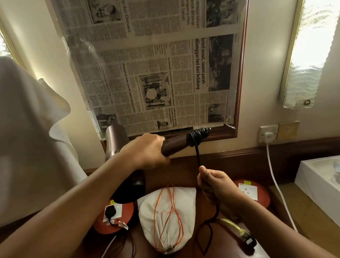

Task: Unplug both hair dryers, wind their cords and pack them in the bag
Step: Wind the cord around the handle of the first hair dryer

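My left hand (146, 151) grips a brown hair dryer (174, 144) by its handle, held up over the table with the barrel pointing left. Several turns of its black cord (197, 136) are wound round the handle's end. From there the cord drops to my right hand (214, 184), which pinches it. Below that hand the cord hangs in a loop to its black plug (248, 241) on the table. A white drawstring bag (167, 214) with orange strings lies on the table between my arms. A second black plug (110, 212) sits in a socket on the left red base.
Two red round bases with sockets stand left (103, 224) and right (260, 193) of the bag. A white cable (276, 181) runs from a wall socket (268, 133). A white box (325, 195) holding a soft toy sits at right. A white cloth (20, 133) covers something at left.
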`<action>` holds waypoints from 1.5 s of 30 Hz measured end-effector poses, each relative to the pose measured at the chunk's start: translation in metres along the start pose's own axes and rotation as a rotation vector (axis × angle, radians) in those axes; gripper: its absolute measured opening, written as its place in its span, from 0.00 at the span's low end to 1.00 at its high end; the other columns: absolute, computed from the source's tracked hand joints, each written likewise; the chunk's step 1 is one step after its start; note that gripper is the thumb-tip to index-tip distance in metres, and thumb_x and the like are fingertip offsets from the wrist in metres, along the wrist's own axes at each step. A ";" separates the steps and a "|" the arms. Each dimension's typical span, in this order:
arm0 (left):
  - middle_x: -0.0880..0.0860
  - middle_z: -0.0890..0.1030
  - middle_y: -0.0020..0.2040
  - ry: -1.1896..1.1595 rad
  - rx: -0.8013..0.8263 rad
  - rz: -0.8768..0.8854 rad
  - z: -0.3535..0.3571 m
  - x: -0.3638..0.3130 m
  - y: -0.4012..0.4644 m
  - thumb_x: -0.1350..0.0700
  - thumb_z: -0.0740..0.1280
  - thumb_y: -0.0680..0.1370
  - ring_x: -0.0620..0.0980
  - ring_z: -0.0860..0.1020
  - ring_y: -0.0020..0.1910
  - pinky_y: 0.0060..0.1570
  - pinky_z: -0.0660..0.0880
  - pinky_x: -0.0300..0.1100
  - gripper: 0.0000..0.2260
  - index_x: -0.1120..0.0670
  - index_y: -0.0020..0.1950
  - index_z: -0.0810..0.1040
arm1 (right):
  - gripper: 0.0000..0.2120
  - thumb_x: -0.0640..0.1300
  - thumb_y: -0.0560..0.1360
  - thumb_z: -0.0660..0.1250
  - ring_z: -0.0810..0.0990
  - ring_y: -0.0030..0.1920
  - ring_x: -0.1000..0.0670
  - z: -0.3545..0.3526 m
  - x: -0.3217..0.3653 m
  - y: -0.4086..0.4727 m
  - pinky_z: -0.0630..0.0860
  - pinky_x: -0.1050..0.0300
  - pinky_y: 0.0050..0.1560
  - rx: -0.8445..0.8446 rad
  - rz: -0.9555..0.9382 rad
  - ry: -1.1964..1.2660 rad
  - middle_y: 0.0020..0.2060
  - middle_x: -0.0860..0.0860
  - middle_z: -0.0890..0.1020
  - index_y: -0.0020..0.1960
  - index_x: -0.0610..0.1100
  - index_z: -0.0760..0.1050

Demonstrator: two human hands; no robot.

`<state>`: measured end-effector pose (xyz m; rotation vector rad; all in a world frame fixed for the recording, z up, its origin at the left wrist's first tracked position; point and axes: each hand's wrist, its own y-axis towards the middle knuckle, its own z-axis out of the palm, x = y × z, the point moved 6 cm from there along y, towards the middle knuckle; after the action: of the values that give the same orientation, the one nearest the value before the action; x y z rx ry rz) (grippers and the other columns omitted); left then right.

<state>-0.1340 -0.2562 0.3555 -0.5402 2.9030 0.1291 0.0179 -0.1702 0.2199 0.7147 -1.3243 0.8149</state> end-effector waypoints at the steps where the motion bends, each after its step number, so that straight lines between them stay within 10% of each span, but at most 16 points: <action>1: 0.46 0.78 0.41 0.002 0.005 0.010 -0.001 -0.001 -0.001 0.48 0.72 0.68 0.46 0.78 0.39 0.40 0.77 0.43 0.10 0.44 0.46 0.74 | 0.19 0.55 0.78 0.58 0.58 0.25 0.52 0.000 -0.002 0.001 0.58 0.61 0.24 0.016 0.005 0.010 0.25 0.50 0.63 0.39 0.41 0.73; 18: 0.47 0.79 0.41 0.016 0.153 0.195 0.006 -0.024 -0.024 0.51 0.72 0.72 0.44 0.78 0.40 0.41 0.75 0.38 0.08 0.46 0.45 0.74 | 0.17 0.53 0.76 0.64 0.65 0.21 0.53 -0.018 0.024 0.022 0.63 0.61 0.23 -0.109 -0.031 -0.359 0.20 0.53 0.68 0.33 0.44 0.74; 23: 0.47 0.79 0.43 0.123 0.144 0.208 0.006 -0.029 -0.029 0.49 0.72 0.71 0.46 0.78 0.42 0.46 0.78 0.44 0.12 0.49 0.52 0.77 | 0.14 0.31 0.72 0.68 0.77 0.31 0.53 -0.045 0.074 0.032 0.74 0.56 0.34 -0.172 -0.186 -0.818 0.30 0.50 0.78 0.34 0.48 0.75; 28: 0.46 0.77 0.43 0.251 0.128 0.201 0.008 -0.032 -0.032 0.47 0.71 0.72 0.45 0.77 0.42 0.40 0.74 0.40 0.12 0.47 0.52 0.75 | 0.08 0.48 0.72 0.72 0.82 0.41 0.50 -0.035 0.119 0.035 0.80 0.53 0.45 -0.120 -0.353 -1.070 0.40 0.48 0.84 0.47 0.44 0.83; 45: 0.48 0.74 0.41 0.297 0.047 0.003 0.025 -0.019 -0.012 0.50 0.70 0.72 0.50 0.77 0.42 0.43 0.75 0.45 0.13 0.51 0.55 0.75 | 0.05 0.46 0.75 0.69 0.79 0.35 0.52 0.010 0.147 -0.012 0.78 0.52 0.38 -0.187 -0.588 -1.210 0.34 0.51 0.82 0.45 0.45 0.83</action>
<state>-0.1075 -0.2580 0.3338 -0.5927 3.1839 -0.0219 0.0316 -0.1697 0.3670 1.4498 -2.0273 -0.3318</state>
